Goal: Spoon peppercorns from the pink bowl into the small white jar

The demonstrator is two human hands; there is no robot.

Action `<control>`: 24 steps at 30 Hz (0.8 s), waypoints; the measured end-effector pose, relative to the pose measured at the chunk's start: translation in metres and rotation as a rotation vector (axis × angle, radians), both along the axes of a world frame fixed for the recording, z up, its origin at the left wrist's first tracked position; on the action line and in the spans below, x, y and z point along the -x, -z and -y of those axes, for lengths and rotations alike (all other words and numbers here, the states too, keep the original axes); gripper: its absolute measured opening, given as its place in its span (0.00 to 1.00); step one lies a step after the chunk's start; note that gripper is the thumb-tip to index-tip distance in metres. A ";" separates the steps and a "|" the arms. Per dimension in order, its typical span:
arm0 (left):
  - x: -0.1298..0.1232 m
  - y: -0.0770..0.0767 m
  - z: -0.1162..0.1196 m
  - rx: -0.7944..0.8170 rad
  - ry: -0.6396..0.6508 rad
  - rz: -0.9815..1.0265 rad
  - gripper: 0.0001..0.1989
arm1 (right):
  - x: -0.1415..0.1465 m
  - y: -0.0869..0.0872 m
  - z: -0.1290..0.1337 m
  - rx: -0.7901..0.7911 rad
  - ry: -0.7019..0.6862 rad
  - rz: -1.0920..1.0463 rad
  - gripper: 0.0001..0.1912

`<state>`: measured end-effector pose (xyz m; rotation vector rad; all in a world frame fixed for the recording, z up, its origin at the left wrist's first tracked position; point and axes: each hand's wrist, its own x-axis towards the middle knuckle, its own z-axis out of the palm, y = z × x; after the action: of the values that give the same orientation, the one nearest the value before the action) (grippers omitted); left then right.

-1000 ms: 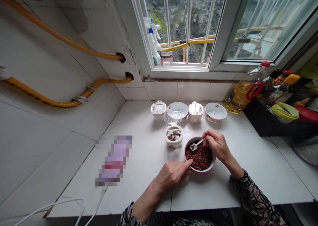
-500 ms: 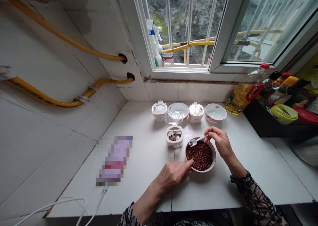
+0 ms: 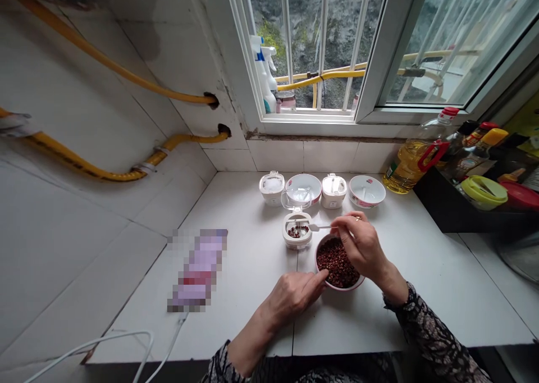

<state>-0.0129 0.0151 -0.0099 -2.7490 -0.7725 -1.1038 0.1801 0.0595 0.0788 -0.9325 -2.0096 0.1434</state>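
My left hand grips the near left side of a bowl, its thumb over the rim. Reddish-brown dried grains that look like Sichuan peppercorns fill this bowl. Between the fingers of my right hand is a small white spoon, held above the bowl's far edge. The spoon's head is at the right rim of a small seasoning jar, whose clear lid is flipped up. A few of the same grains lie inside that jar. Whether the spoon carries any is too small to tell.
Behind stand two lidded jars and two white bowls. An oil bottle and a black rack of condiments are at the right. A blurred purple object with a white cable lies left.
My right hand has moved the spoon left, from over the bowl to the open jar's rim. My left hand keeps its hold on the bowl. The view has shifted slightly.
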 end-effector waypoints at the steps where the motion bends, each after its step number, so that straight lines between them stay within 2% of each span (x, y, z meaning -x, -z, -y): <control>1: 0.000 0.000 0.000 0.008 0.002 -0.002 0.12 | -0.006 -0.002 0.001 0.007 0.024 0.002 0.09; 4: 0.000 0.001 0.000 0.020 0.012 0.008 0.12 | -0.018 0.000 0.004 0.078 0.069 0.088 0.10; 8: -0.001 0.001 0.000 0.021 0.020 0.011 0.11 | -0.019 0.017 0.005 0.234 0.056 0.169 0.10; 12: -0.001 -0.001 0.000 0.018 0.017 0.017 0.11 | -0.016 0.028 0.004 0.353 0.085 0.073 0.11; 17: 0.000 0.000 -0.001 0.032 0.024 0.011 0.11 | -0.022 0.027 0.004 0.440 0.182 -0.033 0.11; 21: 0.001 0.003 0.000 0.056 0.025 -0.001 0.11 | -0.024 0.026 0.003 0.528 0.172 -0.121 0.11; 24: 0.001 0.003 0.000 0.054 0.032 0.000 0.12 | -0.022 0.028 0.003 0.527 0.175 -0.126 0.11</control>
<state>-0.0142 0.0149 -0.0132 -2.8153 -0.7719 -1.1049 0.2017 0.0568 0.0512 -1.3839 -1.7919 0.6406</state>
